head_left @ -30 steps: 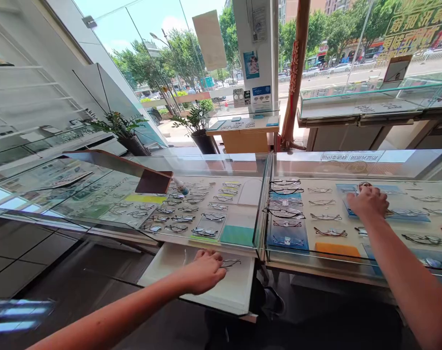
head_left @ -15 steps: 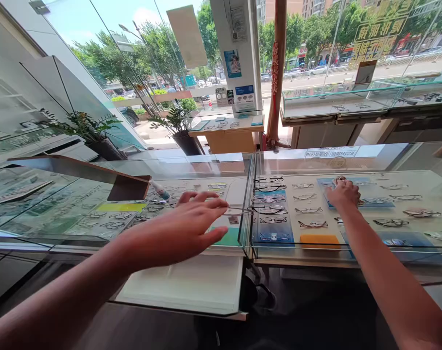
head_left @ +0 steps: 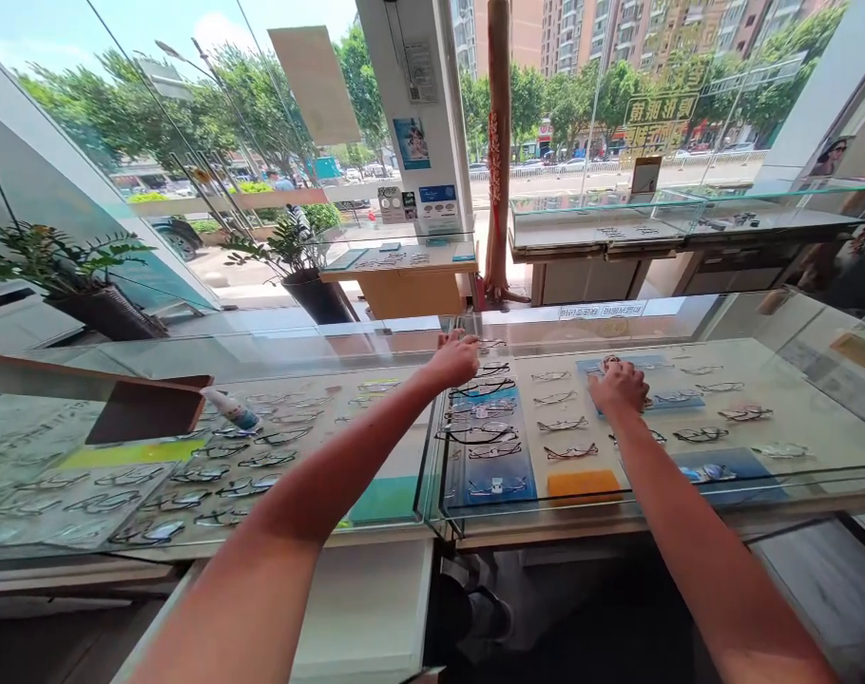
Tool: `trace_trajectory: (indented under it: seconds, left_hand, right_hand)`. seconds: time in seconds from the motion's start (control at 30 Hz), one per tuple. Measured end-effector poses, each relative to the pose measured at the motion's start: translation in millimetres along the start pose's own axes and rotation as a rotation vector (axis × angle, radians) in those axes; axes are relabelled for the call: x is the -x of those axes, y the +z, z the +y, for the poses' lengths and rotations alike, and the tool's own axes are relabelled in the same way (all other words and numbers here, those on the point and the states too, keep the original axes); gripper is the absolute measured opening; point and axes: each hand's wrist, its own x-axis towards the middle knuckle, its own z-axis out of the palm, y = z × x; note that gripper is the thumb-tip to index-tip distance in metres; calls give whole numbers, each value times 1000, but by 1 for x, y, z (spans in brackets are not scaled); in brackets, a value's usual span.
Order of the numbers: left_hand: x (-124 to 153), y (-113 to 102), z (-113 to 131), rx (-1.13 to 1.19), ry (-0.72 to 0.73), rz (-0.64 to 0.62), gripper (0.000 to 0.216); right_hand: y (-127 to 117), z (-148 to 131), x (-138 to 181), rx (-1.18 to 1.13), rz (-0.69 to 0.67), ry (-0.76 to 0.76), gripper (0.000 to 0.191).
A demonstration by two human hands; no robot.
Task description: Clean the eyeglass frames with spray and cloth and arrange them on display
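Note:
My left hand (head_left: 457,359) reaches far across the glass counter top (head_left: 689,328), at the seam between two display cases. Its fingers are closed on a thin-framed pair of glasses (head_left: 488,343) that pokes out past the fingertips. My right hand (head_left: 619,388) lies further right on the same glass, knuckles up and fingers curled. A brownish frame (head_left: 607,360) shows just beyond them. Under the glass, rows of spectacles (head_left: 475,435) lie on blue (head_left: 500,470) and pale mats.
A brown wedge stand (head_left: 144,408) and a small spray bottle (head_left: 233,410) sit at the left. A white pulled-out tray (head_left: 365,608) juts out below the counter edge. Potted plants (head_left: 311,275), a wooden table (head_left: 404,275) and another glass case (head_left: 618,223) stand behind.
My left hand lifted a pair of glasses off the white tray and carried it up and forward to the far part of the glass. My right hand stayed in place.

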Motion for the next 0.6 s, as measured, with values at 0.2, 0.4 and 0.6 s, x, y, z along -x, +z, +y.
trace_trajectory:
  seconds: [0.2, 0.4, 0.6]
  left_hand:
    - [-11, 26, -12, 8, 37, -53, 54]
    - [-8, 25, -9, 41, 85, -88, 49]
    - [17, 9, 9, 45, 64, 32, 46]
  right_hand:
    - [0, -2, 0, -5, -5, 7, 49]
    - [-1, -1, -1, -4, -18, 4, 51]
    - [-2, 0, -2, 15, -15, -5, 52]
